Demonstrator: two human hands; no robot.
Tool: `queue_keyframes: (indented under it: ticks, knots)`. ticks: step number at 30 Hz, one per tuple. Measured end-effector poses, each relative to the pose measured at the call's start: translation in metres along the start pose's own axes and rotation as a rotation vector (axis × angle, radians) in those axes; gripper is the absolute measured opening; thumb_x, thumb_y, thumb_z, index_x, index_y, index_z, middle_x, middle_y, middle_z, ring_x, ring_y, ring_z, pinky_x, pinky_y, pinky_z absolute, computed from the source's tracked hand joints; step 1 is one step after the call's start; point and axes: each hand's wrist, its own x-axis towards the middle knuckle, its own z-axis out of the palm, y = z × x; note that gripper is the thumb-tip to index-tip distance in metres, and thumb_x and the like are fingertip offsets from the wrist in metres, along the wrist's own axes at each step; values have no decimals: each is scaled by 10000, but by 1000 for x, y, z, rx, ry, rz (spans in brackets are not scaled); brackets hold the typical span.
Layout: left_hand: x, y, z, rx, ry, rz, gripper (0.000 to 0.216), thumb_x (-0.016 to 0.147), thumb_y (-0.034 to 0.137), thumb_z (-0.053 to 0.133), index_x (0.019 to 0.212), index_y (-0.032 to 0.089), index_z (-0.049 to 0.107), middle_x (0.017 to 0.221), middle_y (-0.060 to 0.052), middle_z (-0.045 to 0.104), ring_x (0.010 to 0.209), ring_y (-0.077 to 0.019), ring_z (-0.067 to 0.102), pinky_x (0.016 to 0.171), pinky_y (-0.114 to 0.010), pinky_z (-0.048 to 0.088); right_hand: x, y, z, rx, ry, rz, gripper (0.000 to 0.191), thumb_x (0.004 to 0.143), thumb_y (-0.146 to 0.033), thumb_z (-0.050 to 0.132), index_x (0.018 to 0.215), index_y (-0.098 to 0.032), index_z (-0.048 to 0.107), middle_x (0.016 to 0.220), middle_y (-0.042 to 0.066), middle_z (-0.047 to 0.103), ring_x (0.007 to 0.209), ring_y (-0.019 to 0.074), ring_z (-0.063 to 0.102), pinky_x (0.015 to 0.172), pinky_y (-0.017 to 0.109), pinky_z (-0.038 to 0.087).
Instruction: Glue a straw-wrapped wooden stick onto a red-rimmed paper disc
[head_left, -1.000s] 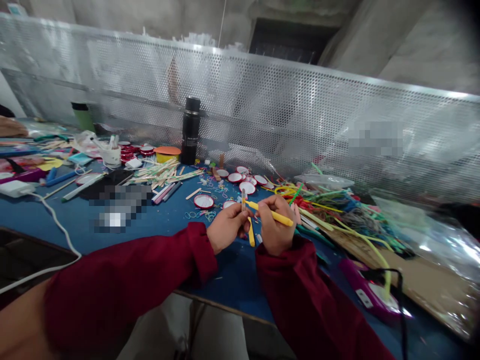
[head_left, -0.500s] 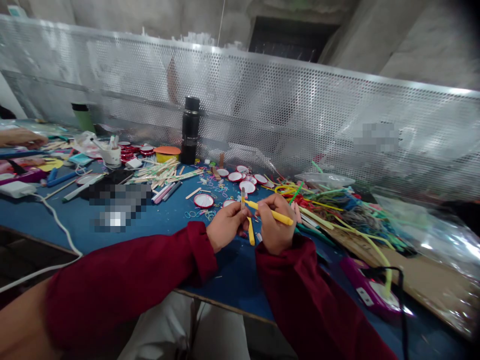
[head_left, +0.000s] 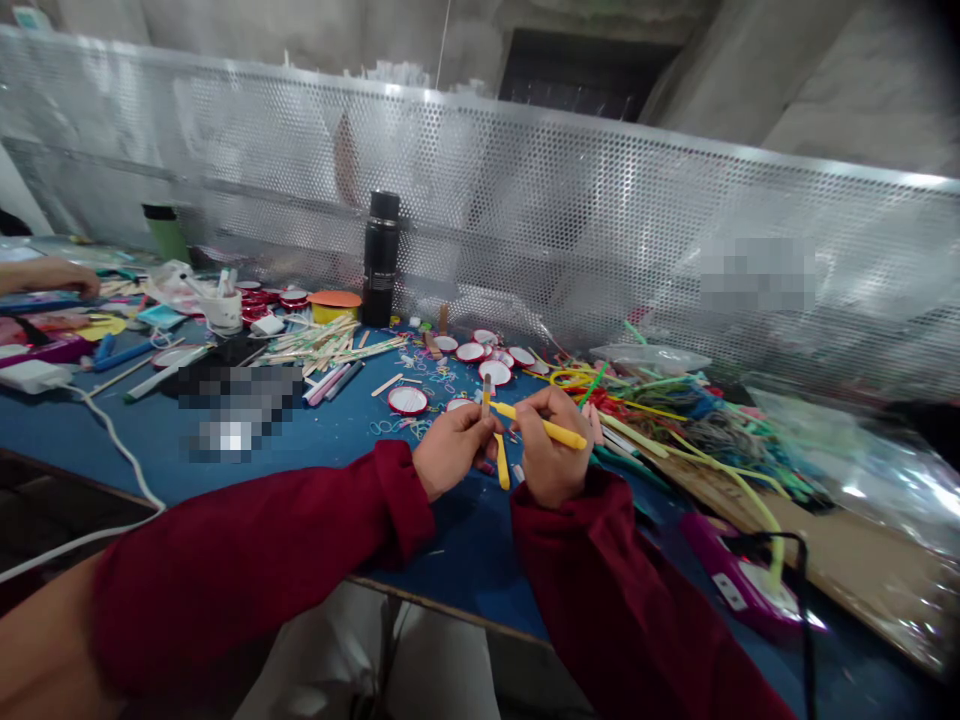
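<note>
Pinched upright in my left hand (head_left: 456, 450) is a narrow flat craft stick (head_left: 486, 395), brownish at its top end. My right hand (head_left: 556, 450) is closed around a yellow marker (head_left: 559, 432) in a writing grip. The marker's tip points left and meets the stick, or comes very close to it. Just below, between my hands, a yellow piece (head_left: 502, 468) that looks like a marker cap shows over the blue table. Several white discs with red rims, such as one disc (head_left: 408, 400), lie beyond my left hand.
A black bottle (head_left: 381, 262) stands against the perforated metal screen (head_left: 525, 210). Left lie a pile of sticks (head_left: 315, 345) and several markers (head_left: 334, 383). A heap of coloured pipe cleaners (head_left: 720, 440) and a purple power strip (head_left: 739, 580) are at right. Another person's hand (head_left: 67, 277) reaches in far left.
My two hands, the stick and the marker are almost in the same place. The other person's hand at the far left has shifted slightly, with its fingers now bent downward.
</note>
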Motion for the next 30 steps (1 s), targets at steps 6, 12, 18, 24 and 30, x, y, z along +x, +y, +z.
queue_keyframes:
  ticks: [6, 12, 18, 24, 30]
  knots:
    - [-2, 4, 2, -14, 2, -36, 172, 932, 215, 448, 816, 154, 558, 532, 50, 530, 408, -64, 437, 443, -166, 334, -1, 0, -1, -89, 2, 20, 216, 830, -271, 544, 619, -225, 532, 578, -30, 587, 581, 150, 535, 626, 295, 412]
    - [-1, 2, 2, -32, -3, -24, 165, 926, 252, 473, 827, 154, 561, 550, 46, 538, 416, -67, 438, 442, -171, 334, -2, 3, 0, -113, 8, 5, 210, 840, -273, 548, 636, -224, 536, 593, -36, 598, 583, 147, 541, 648, 297, 422]
    - [1, -2, 1, -38, -3, -15, 179, 931, 299, 498, 827, 163, 549, 554, 48, 539, 414, -67, 444, 449, -175, 351, 0, 0, -1, -68, -26, -16, 197, 838, -263, 547, 644, -228, 531, 584, -37, 580, 572, 147, 550, 606, 289, 425]
    - [4, -7, -1, -83, -23, -31, 166, 940, 303, 483, 838, 178, 522, 588, 42, 565, 406, -68, 463, 444, -174, 370, 1, 3, 0, -72, -28, -27, 173, 837, -275, 551, 670, -233, 530, 581, -44, 589, 556, 146, 554, 591, 289, 416]
    - [6, -8, -1, -48, -9, -22, 170, 963, 232, 431, 843, 172, 536, 582, 50, 541, 412, -68, 449, 452, -177, 371, 0, 5, 0, -151, -23, -35, 193, 843, -292, 547, 659, -231, 543, 580, -37, 609, 587, 157, 560, 630, 301, 414]
